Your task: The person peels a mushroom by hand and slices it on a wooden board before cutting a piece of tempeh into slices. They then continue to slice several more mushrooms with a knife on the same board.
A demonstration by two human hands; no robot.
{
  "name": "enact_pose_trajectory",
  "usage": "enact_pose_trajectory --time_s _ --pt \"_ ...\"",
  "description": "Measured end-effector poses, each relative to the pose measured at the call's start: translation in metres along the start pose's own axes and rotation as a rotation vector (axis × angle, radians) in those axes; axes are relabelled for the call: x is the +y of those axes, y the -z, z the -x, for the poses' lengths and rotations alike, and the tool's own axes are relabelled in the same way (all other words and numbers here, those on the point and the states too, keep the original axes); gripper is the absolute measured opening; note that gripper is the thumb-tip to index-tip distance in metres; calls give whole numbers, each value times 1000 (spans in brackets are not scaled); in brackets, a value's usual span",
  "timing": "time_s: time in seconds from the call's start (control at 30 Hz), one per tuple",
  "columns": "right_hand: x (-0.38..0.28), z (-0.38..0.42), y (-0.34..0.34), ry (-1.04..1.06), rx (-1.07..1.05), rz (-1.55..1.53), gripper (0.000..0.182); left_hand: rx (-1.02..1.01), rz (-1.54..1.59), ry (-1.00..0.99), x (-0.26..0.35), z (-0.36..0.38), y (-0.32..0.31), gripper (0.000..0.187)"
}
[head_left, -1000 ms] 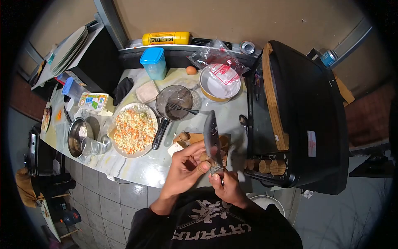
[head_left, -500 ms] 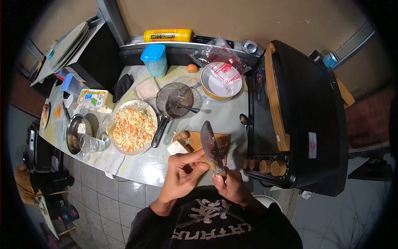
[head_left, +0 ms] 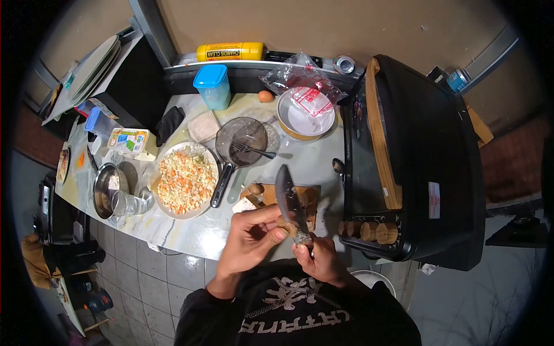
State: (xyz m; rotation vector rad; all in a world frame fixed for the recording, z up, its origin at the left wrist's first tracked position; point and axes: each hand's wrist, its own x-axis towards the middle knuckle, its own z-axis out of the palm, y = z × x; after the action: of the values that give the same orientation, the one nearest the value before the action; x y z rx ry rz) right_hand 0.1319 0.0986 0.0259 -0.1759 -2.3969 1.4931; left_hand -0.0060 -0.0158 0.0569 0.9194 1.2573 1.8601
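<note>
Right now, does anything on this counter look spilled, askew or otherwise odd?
Two minor things: a crumpled plastic bag droops into the white bowl, and an egg sits loose beyond the pan, where it might roll. I see no clear damage.

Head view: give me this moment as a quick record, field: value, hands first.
left hand: pinching a small brown piece
right hand: gripping the knife near its handle end
knife pose: blade angled up, its lower part beside the brown piece
under the hands: wooden board, partly hidden
plate: heaped with chopped orange-and-white mix
pan: dark, fork lying across its rim
egg: one, between the blue-lidded container and the bowl
spoon: beside the black appliance
</note>
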Motion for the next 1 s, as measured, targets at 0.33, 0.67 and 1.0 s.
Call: enact_pose_trajectory --time_s 0.33,0.67,1.0 --pt "-6 -4 1 10 16 -19 17 234 111 -30 -20 10 -11 32" --pt "-2 1 6 -35 -116 27 11 -10 -250 13 33 -6 13 16" --pt "-4 -5 -3 -66 -28 -56 13 11 -40 97 4 -6 20 31"
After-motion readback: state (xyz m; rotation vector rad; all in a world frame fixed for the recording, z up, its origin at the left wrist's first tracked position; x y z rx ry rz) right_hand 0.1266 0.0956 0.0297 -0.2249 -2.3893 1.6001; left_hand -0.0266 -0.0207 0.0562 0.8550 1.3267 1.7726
